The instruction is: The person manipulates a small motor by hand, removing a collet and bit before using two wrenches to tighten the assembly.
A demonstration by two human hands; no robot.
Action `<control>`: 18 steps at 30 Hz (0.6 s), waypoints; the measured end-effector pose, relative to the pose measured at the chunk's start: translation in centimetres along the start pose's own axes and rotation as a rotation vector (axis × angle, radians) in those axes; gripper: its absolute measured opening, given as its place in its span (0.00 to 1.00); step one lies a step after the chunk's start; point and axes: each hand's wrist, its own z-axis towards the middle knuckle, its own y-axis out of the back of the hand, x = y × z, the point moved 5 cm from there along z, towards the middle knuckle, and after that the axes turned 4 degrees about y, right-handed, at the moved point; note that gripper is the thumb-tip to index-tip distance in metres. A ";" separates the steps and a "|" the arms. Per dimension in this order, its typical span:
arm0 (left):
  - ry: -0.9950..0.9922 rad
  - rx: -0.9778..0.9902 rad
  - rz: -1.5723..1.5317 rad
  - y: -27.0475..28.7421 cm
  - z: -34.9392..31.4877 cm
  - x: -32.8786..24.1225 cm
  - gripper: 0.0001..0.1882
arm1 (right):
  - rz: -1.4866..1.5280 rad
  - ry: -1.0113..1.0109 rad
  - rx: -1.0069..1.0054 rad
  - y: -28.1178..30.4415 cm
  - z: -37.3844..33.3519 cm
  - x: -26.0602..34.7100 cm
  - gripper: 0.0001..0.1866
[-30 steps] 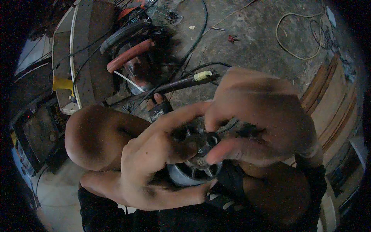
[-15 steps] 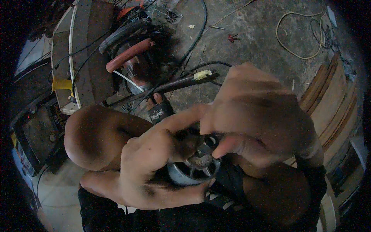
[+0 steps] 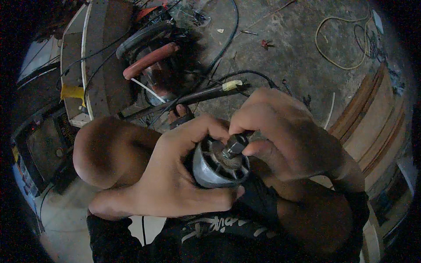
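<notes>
My left hand (image 3: pixel 169 177) is wrapped round a round grey metal power-tool body (image 3: pixel 208 170) and holds it above my lap. The body's end faces up, showing spokes with dark gaps between them around a central hub. From the hub stands a dark hex nut (image 3: pixel 237 143) on a short shaft. My right hand (image 3: pixel 296 133) pinches this nut between thumb and bent index finger; the remaining fingers are curled. The lower part of the tool body is hidden by my left palm and fingers.
Ahead on the left lies a machine with a red handle (image 3: pixel 151 60), close to a wooden frame (image 3: pixel 83 57). A dark metal bar (image 3: pixel 184 100) and cables (image 3: pixel 232 35) cross the concrete floor. Curved wooden boards (image 3: pixel 370 125) lie at right, below a coiled pale cord (image 3: pixel 322 52).
The tool body has come up and tilted slightly, with my left hand around it. My right hand has shifted a little, and more of the nut and spoked end shows.
</notes>
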 end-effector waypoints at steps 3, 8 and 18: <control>0.129 -0.003 -0.065 0.0 -0.7 1.6 0.31 | -0.156 0.065 0.007 -0.3 0.3 0.2 0.15; 0.122 -0.092 -0.057 0.1 -0.4 1.3 0.23 | -0.415 0.125 0.011 -0.7 0.7 1.3 0.18; 0.154 -0.168 0.073 0.0 -0.3 1.9 0.23 | -0.557 0.096 0.055 -1.3 1.2 1.5 0.11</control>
